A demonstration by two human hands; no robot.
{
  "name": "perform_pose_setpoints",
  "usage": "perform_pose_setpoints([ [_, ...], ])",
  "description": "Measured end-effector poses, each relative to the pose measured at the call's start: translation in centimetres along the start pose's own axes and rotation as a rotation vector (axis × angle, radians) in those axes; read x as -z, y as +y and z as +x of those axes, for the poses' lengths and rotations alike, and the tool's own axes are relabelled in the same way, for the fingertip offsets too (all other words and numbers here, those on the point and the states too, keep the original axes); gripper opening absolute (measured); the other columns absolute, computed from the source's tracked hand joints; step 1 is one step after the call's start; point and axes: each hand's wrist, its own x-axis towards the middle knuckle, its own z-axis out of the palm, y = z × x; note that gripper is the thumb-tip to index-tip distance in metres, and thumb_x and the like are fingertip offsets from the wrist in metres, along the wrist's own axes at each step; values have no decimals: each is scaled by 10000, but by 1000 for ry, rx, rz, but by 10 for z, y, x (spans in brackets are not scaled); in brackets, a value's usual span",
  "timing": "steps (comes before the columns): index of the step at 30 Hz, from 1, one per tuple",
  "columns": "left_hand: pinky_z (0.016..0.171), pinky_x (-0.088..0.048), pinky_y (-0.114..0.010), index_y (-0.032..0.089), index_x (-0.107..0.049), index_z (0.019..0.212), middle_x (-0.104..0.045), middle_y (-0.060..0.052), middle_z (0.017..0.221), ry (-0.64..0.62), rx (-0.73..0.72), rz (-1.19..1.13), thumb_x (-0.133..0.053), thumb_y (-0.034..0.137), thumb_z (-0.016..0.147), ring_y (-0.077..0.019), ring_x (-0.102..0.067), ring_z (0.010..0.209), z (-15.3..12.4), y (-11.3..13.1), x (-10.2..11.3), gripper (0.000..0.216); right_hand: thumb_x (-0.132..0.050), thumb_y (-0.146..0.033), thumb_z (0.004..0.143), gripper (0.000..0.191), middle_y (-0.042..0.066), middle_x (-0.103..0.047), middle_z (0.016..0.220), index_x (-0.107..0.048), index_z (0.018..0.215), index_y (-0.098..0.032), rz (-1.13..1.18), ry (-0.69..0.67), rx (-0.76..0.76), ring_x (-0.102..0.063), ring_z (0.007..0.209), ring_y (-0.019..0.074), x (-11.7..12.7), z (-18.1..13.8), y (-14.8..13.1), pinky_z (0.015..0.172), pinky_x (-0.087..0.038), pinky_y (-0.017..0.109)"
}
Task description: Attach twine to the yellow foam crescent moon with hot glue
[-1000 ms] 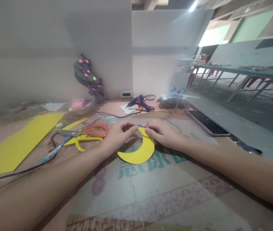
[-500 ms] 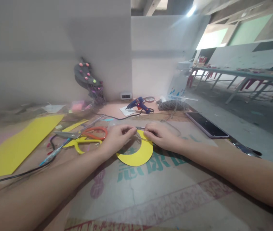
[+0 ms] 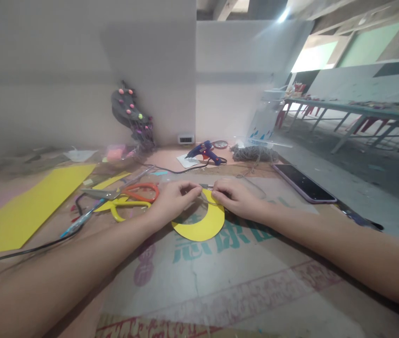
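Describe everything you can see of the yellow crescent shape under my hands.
The crescent is a flat cutout of bright yellow, paper-like sheet, smooth-edged and unmarked. It lies flat on the printed cardboard, curved back toward the camera, horns pointing away. The left hand overlaps its left end; the right hand rests on its right horn. Whether the fingertips grip it is unclear.

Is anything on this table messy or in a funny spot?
A bit messy, just left of the left hand: orange-handled scissors and yellow-handled scissors lie overlapping among yellow paper scraps, and a black cable trails off beside them. Nothing looks spilled or broken.
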Motion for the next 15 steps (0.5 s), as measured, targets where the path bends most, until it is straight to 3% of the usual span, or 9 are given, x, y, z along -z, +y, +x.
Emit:
perform_pose_setpoints([
  [9,592,-428,-235,151,-699,869,-713,-41,817,-11,-29,13,-511,481,890,-168,-609,712,3,-7,0,381,-416,-274,945,267,20,-552,714,-491,705,-183,1,-8,-23,-483,693,149,2,1,0,662,-358,275],
  [15,618,-426,-235,158,-686,837,-689,-29,801,-1,-55,41,-489,496,902,-167,-598,731,4,-10,-1,397,-414,-280,942,264,21,-548,712,-495,710,-182,11,-27,-54,-488,689,146,2,0,-1,658,-355,268],
])
